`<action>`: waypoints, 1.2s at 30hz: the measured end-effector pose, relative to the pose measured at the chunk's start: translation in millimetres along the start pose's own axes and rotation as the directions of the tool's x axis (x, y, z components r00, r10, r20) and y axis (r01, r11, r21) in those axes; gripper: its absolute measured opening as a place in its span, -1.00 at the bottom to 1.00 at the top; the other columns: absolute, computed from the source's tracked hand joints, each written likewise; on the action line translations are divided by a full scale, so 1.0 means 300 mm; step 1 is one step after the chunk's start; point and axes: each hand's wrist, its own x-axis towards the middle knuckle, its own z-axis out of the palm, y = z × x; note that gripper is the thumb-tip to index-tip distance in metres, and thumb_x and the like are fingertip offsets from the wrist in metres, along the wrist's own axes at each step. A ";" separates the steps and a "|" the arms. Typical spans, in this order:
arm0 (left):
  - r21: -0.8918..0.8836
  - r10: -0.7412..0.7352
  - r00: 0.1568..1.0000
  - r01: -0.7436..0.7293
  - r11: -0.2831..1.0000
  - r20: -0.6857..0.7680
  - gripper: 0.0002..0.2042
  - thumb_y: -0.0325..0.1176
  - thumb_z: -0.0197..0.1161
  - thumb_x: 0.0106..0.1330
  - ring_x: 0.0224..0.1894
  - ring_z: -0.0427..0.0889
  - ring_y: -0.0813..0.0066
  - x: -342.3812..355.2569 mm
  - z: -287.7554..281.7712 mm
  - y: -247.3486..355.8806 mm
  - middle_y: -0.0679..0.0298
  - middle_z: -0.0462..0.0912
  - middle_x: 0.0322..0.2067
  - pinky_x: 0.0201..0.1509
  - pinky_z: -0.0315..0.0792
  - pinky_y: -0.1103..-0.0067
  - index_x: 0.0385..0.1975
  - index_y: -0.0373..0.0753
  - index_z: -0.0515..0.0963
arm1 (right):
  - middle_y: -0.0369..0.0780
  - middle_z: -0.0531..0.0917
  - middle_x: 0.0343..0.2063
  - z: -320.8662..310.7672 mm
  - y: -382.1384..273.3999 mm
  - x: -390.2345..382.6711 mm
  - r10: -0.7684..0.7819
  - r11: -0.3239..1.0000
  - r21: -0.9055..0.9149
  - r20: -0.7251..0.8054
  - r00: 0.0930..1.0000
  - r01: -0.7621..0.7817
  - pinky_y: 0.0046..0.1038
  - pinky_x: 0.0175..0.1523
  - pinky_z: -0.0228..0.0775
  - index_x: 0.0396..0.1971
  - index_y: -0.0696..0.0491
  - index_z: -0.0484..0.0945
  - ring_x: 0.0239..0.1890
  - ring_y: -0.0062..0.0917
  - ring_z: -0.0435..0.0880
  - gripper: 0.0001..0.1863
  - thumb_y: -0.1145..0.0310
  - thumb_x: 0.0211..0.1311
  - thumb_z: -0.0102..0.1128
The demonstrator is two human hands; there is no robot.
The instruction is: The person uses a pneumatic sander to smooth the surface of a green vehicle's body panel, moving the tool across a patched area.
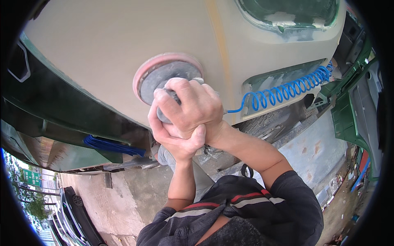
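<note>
A round air sander [168, 78] with a grey body and a pink-rimmed disc lies against a beige vehicle panel [111, 37]. My right hand [193, 102] is closed over the top of the sander, its fingers bent around the grey body. Below it, my left hand [174, 141] wraps the sander's lower side, with the thumb lying across my right wrist; its other fingertips are hidden. From beside my right hand a coiled blue air hose [283, 88] runs off to the right.
A yellowish strip [219, 37] crosses the panel, near a green recessed opening [287, 12]. Blue cord [113, 145] hangs at the left under a dark edge. Green vehicle parts [349, 119] and a grey sheet [312, 143] are at the right. Parked cars [78, 217] stand lower left.
</note>
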 end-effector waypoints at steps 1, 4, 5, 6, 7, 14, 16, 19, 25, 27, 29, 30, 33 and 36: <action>0.047 0.014 1.000 -0.015 0.999 0.026 0.04 0.03 0.66 -0.21 0.19 0.59 0.21 0.007 0.027 0.000 0.04 0.55 0.17 0.35 0.42 0.30 0.30 -0.43 0.37 | -0.29 0.59 -0.26 -0.019 0.040 -0.003 0.027 1.000 0.016 -0.046 0.999 -0.026 -0.41 -0.45 0.46 -0.23 -0.09 0.65 -0.42 -0.43 0.66 -0.61 0.29 -0.19 0.44; 0.070 0.022 0.998 -0.026 0.997 0.056 0.04 0.03 0.66 -0.21 0.19 0.59 0.20 0.009 0.060 0.003 0.04 0.55 0.17 0.35 0.42 0.30 0.30 -0.43 0.37 | -0.29 0.56 -0.30 -0.027 0.070 -0.019 0.051 0.999 0.004 -0.115 0.992 -0.051 -0.45 -0.46 0.40 -0.28 -0.09 0.59 -0.50 -0.49 0.57 -0.65 0.26 -0.19 0.39; 0.051 0.021 0.999 -0.023 0.998 0.043 0.04 0.03 0.66 -0.21 0.19 0.59 0.20 -0.002 0.037 0.002 0.03 0.55 0.17 0.35 0.42 0.30 0.30 -0.43 0.37 | -0.29 0.55 -0.31 -0.017 0.057 -0.023 0.059 0.998 0.004 -0.116 0.992 -0.059 -0.45 -0.46 0.40 -0.29 -0.09 0.59 -0.50 -0.49 0.57 -0.66 0.26 -0.18 0.39; 0.018 0.022 0.999 -0.023 1.000 0.041 0.04 0.04 0.66 -0.21 0.19 0.59 0.20 -0.014 0.031 0.004 0.03 0.55 0.17 0.35 0.42 0.30 0.30 -0.44 0.37 | -0.30 0.53 -0.33 0.002 0.049 -0.030 0.025 1.000 0.009 -0.084 0.996 -0.024 -0.44 -0.48 0.37 -0.32 -0.10 0.57 -0.49 -0.51 0.56 -0.70 0.28 -0.15 0.37; 0.007 0.021 0.999 -0.022 1.000 0.034 0.05 0.04 0.66 -0.21 0.19 0.59 0.19 -0.026 0.014 0.006 0.03 0.55 0.18 0.35 0.42 0.30 0.30 -0.44 0.37 | -0.30 0.52 -0.34 0.013 0.019 -0.024 -0.008 1.000 0.013 -0.052 0.999 0.009 -0.43 -0.50 0.34 -0.35 -0.09 0.55 -0.49 -0.52 0.56 -0.73 0.28 -0.13 0.36; 0.104 0.050 0.997 -0.055 0.993 0.056 0.05 0.05 0.66 -0.21 0.19 0.59 0.18 0.005 0.074 0.002 0.02 0.54 0.18 0.35 0.42 0.30 0.31 -0.44 0.36 | -0.28 0.54 -0.32 -0.027 0.085 -0.029 0.124 0.992 0.039 -0.164 0.979 -0.120 -0.42 -0.48 0.40 -0.37 -0.07 0.54 -0.50 -0.46 0.57 -0.72 0.30 -0.17 0.37; 0.054 0.048 0.998 -0.051 0.997 0.049 0.05 0.05 0.66 -0.21 0.20 0.59 0.18 -0.030 0.048 0.010 0.02 0.54 0.19 0.35 0.43 0.30 0.31 -0.44 0.36 | -0.27 0.56 -0.29 -0.029 0.051 -0.059 0.134 0.990 0.059 -0.072 0.988 -0.130 -0.39 -0.45 0.45 -0.35 -0.07 0.58 -0.48 -0.42 0.61 -0.70 0.32 -0.20 0.38; 0.119 0.047 0.998 -0.051 0.992 0.038 0.06 0.05 0.66 -0.21 0.20 0.59 0.17 -0.054 0.055 -0.001 0.02 0.54 0.19 0.35 0.43 0.29 0.31 -0.44 0.36 | -0.26 0.57 -0.28 -0.043 0.073 -0.077 0.153 0.985 0.091 -0.108 0.982 -0.143 -0.39 -0.45 0.45 -0.34 -0.07 0.58 -0.48 -0.41 0.61 -0.70 0.30 -0.18 0.38; 0.064 0.067 0.996 -0.071 0.995 0.061 0.06 0.06 0.66 -0.21 0.20 0.60 0.16 -0.021 0.046 0.014 0.01 0.54 0.20 0.35 0.43 0.29 0.31 -0.44 0.35 | -0.26 0.55 -0.32 -0.017 0.054 -0.024 0.088 0.995 0.061 -0.111 0.990 -0.081 -0.42 -0.46 0.42 -0.37 -0.08 0.54 -0.51 -0.47 0.57 -0.77 0.28 -0.09 0.33; 0.111 0.057 0.997 -0.062 0.992 0.047 0.06 0.07 0.66 -0.20 0.20 0.60 0.16 -0.047 0.050 0.007 0.01 0.54 0.20 0.35 0.43 0.29 0.31 -0.44 0.35 | -0.29 0.60 -0.30 -0.032 0.050 -0.072 0.147 0.984 0.117 -0.071 0.987 -0.138 -0.41 -0.45 0.46 -0.31 -0.08 0.65 -0.43 -0.43 0.67 -0.68 0.32 -0.21 0.42; 0.150 0.073 0.996 -0.080 0.986 0.052 0.07 0.07 0.66 -0.20 0.21 0.60 0.15 -0.024 0.074 -0.014 0.01 0.53 0.20 0.35 0.43 0.29 0.31 -0.44 0.35 | -0.28 0.60 -0.29 -0.050 0.093 -0.073 0.167 0.985 0.067 -0.108 0.980 -0.161 -0.41 -0.45 0.46 -0.32 -0.07 0.65 -0.43 -0.43 0.67 -0.68 0.31 -0.20 0.42; 0.151 0.061 0.997 -0.068 0.986 0.054 0.07 0.07 0.66 -0.20 0.21 0.60 0.15 -0.017 0.077 -0.010 0.01 0.53 0.20 0.35 0.43 0.29 0.31 -0.44 0.35 | -0.28 0.61 -0.29 -0.060 0.104 -0.060 0.187 0.982 0.045 -0.124 0.974 -0.183 -0.41 -0.45 0.46 -0.32 -0.07 0.64 -0.43 -0.44 0.67 -0.69 0.31 -0.19 0.42; 0.077 0.067 0.996 -0.071 0.995 0.053 0.07 0.07 0.67 -0.20 0.21 0.60 0.15 0.002 0.044 0.010 0.00 0.53 0.21 0.35 0.44 0.29 0.31 -0.44 0.34 | -0.27 0.60 -0.30 -0.034 0.065 0.019 0.069 0.995 0.072 -0.050 0.996 -0.066 -0.42 -0.46 0.47 -0.32 -0.06 0.64 -0.45 -0.43 0.67 -0.68 0.32 -0.19 0.43; 0.130 0.052 0.998 -0.055 0.990 0.029 0.07 0.08 0.67 -0.20 0.21 0.60 0.14 -0.021 0.053 -0.003 0.00 0.53 0.21 0.35 0.44 0.29 0.31 -0.44 0.34 | -0.27 0.53 -0.34 -0.045 0.083 -0.036 0.113 0.992 0.067 -0.114 0.987 -0.106 -0.42 -0.49 0.38 -0.39 -0.06 0.54 -0.51 -0.46 0.57 -0.73 0.30 -0.16 0.39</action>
